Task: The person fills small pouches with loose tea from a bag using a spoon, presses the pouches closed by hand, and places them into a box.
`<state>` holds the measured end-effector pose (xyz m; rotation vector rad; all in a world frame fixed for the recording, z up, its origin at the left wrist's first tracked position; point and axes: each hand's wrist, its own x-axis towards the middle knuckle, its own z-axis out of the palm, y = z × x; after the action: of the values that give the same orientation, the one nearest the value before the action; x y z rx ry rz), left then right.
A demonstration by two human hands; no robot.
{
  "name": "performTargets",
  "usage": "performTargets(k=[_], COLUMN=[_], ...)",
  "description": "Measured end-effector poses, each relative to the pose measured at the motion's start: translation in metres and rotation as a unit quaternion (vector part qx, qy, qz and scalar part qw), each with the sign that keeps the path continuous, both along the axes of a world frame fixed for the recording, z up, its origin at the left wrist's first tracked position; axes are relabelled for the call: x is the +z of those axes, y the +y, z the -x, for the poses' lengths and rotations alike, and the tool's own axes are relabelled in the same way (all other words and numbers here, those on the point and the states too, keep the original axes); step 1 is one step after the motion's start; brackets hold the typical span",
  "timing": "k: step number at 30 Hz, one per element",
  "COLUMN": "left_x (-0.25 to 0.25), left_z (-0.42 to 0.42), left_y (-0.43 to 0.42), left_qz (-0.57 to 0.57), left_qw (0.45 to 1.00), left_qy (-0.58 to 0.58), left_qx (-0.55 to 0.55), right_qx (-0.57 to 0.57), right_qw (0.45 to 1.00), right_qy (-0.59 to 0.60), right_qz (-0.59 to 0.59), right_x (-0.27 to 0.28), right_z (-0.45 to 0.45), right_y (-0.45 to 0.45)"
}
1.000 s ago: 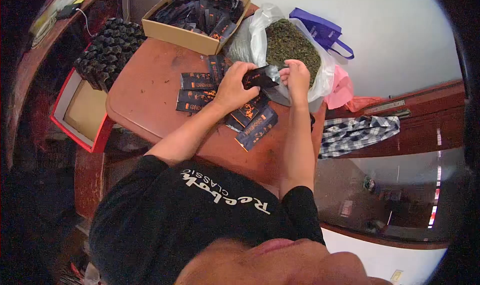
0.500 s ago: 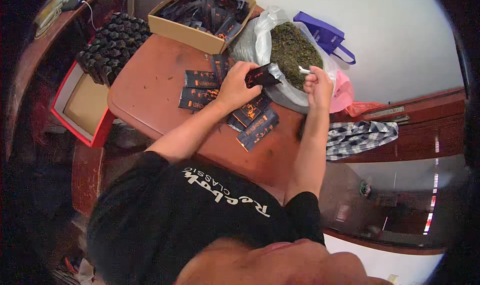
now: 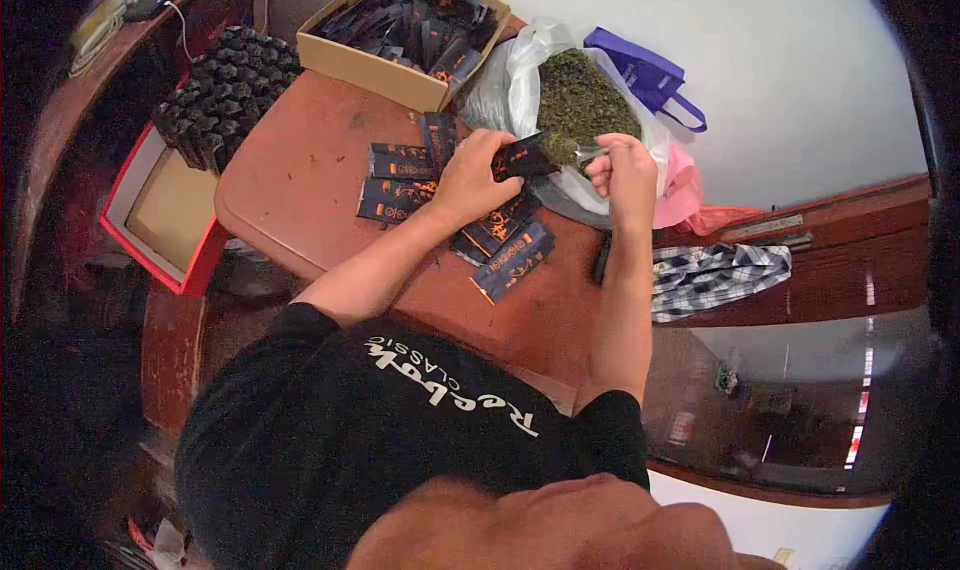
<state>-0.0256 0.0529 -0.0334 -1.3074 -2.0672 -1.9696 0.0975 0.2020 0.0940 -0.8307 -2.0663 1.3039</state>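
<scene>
Currently grips a narrow black orange-printed pouch [image 3: 528,158] in the left hand [image 3: 478,175], pinches a slim pale tool [image 3: 590,153] in the right hand [image 3: 628,175], with a green leafy clump [image 3: 561,150] at the pouch's mouth. Has similar flat pouches [image 3: 515,262] below on the reddish-brown table [image 3: 290,185], a white plastic bag [image 3: 527,65] of leaves [image 3: 585,95] beyond.

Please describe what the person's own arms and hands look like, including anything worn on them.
The left hand and right hand are both gloveless, and the forearms are uncovered, with no watch or bracelet visible. Black short sleeves cover the upper arms, part of a black shirt with white "Reebok CLASSIC" lettering. Rings are too small to tell.
</scene>
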Motion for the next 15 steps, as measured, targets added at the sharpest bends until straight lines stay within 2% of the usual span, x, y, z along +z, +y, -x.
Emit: performTargets(k=[3, 5, 6, 9, 13, 15], left_x=[0.003, 0.002, 0.001, 0.003, -0.003, 0.0], left_z=[-0.003, -0.002, -0.002, -0.002, -0.002, -0.003], left_y=[-0.003, 0.0, -0.001, -0.005, 0.0, -0.001], left_qz=[0.0, 0.001, 0.002, 0.01, -0.018, -0.026], left_qw=[1.0, 1.0, 1.0, 1.0, 1.0, 0.999], left_qy=[-0.004, -0.009, -0.014, -0.004, 0.002, 0.003], left_qx=[-0.002, -0.006, -0.006, -0.015, -0.025, -0.025], right_qx=[0.016, 0.044, 0.05, 0.033, -0.078, -0.119], right_qw=[0.975, 0.927, 0.915, 0.865, 0.89, 0.929], right_qy=[-0.045, -0.076, -0.107, -0.066, 0.042, 0.136], right_qz=[-0.216, -0.364, -0.387, -0.496, -0.447, -0.324], right_x=[-0.01, -0.009, -0.01, -0.016, -0.025, -0.039], right_z=[0.007, 0.007, 0.005, -0.004, -0.037, -0.06], right_y=[-0.023, -0.046, -0.056, -0.066, -0.065, -0.068])
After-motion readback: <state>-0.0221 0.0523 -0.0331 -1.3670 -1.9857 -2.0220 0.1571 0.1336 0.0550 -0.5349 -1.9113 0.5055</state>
